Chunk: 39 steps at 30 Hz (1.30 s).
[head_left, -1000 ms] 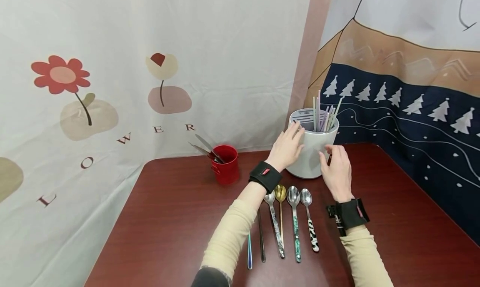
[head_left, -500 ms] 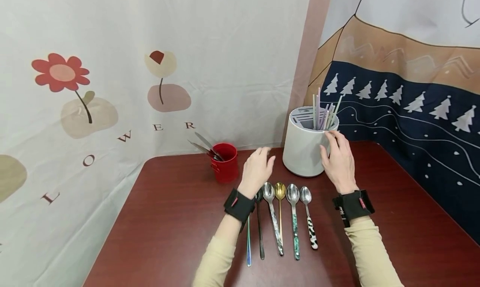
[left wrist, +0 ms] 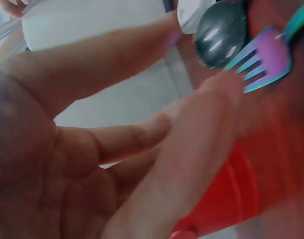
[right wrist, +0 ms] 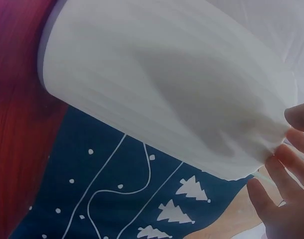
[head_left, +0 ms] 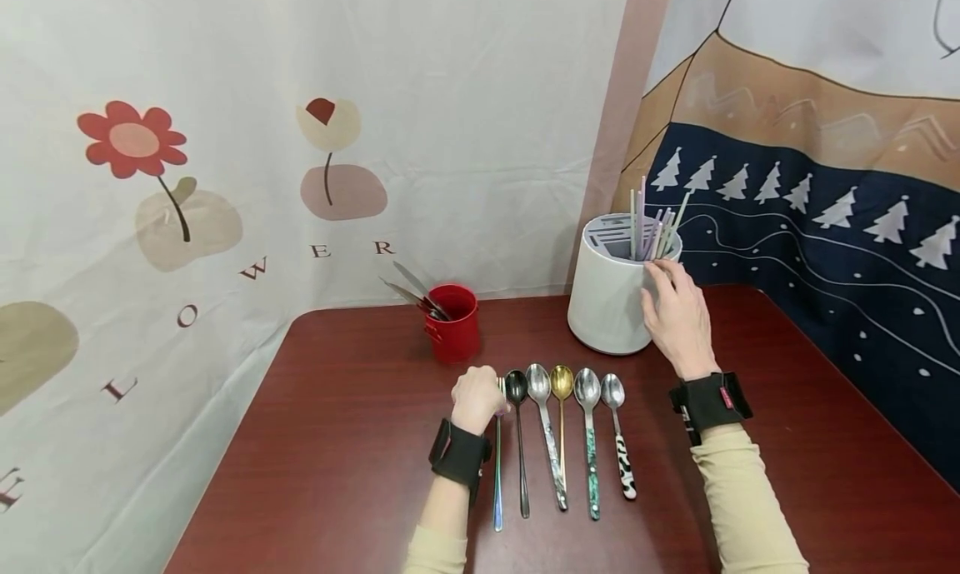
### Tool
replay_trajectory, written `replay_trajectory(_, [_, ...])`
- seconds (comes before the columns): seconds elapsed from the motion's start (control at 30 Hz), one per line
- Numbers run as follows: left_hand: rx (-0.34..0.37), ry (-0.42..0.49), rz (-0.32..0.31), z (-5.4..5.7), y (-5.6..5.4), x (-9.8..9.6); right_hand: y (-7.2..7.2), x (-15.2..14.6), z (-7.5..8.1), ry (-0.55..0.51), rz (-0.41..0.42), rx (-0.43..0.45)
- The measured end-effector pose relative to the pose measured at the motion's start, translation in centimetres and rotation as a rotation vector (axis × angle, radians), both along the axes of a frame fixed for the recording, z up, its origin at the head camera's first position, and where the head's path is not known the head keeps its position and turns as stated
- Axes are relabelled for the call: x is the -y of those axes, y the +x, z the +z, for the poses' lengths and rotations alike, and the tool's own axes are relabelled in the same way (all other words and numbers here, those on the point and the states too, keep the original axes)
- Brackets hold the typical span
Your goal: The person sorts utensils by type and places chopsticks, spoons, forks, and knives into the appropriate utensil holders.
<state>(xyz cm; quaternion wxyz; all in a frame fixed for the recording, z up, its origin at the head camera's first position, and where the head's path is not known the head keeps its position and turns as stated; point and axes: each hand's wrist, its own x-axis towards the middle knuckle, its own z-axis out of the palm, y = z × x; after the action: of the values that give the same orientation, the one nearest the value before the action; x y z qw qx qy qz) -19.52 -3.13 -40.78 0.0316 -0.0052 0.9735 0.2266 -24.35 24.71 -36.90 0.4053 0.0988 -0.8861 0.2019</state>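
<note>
My left hand (head_left: 476, 399) is at the head of an iridescent fork (head_left: 498, 466), which lies on the table. In the left wrist view, the fork's purple tines (left wrist: 271, 57) are beside a fingertip, and the thumb and fingers stand apart with nothing gripped. A black spoon (head_left: 517, 386) lies right beside the fork. My right hand (head_left: 678, 320) touches the upper side of a white slotted holder (head_left: 607, 307) with its fingertips. Several thin pastel sticks (head_left: 648, 228) stand in that holder. In the right wrist view, the fingers (right wrist: 279, 172) reach the holder's rim.
Right of the black spoon lie a silver spoon (head_left: 538, 382), a gold spoon (head_left: 561, 382), a green-handled spoon (head_left: 588, 424) and a cow-patterned-handled spoon (head_left: 621, 441). A red bucket (head_left: 455, 332) with knives (head_left: 420, 291) stands at the back. Printed cloths hang behind the table.
My left hand has moved from the white holder down and left to the fork. The right hand has risen slightly to the holder's rim. The spoons and bucket stay put.
</note>
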Motion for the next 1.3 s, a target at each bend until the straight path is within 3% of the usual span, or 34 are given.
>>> replay_trajectory(0.13, [0.109,-0.038,0.037,-0.9,0.4,-0.3,-0.1,0.0,0.1,-0.007,-0.006,-0.017])
replay_trajectory(0.27, [0.160,-0.076,0.059,-1.4,0.7,-0.6,-0.1,0.0,0.1,-0.013,-0.012,-0.018])
replay_trajectory(0.57, [0.178,-0.058,0.059,-2.0,0.9,-0.5,-0.1,0.0,-0.2,-0.024,-0.026,-0.024])
replay_trajectory(0.83, [0.175,-0.014,0.056,-1.7,1.0,0.2,0.0,0.3,-0.2,-0.026,-0.029,-0.012])
replay_trajectory(0.97, [0.099,0.029,0.042,-1.0,1.0,0.3,0.1,0.2,-0.1,-0.021,-0.026,-0.021])
replay_trajectory(1.17, [-0.144,0.080,0.002,0.9,1.2,-0.1,0.0,0.2,0.0,-0.018,-0.022,-0.022])
replay_trajectory(1.3, [-0.243,0.108,-0.043,2.3,1.3,-0.7,0.0,0.2,-0.2,-0.016,-0.026,-0.017])
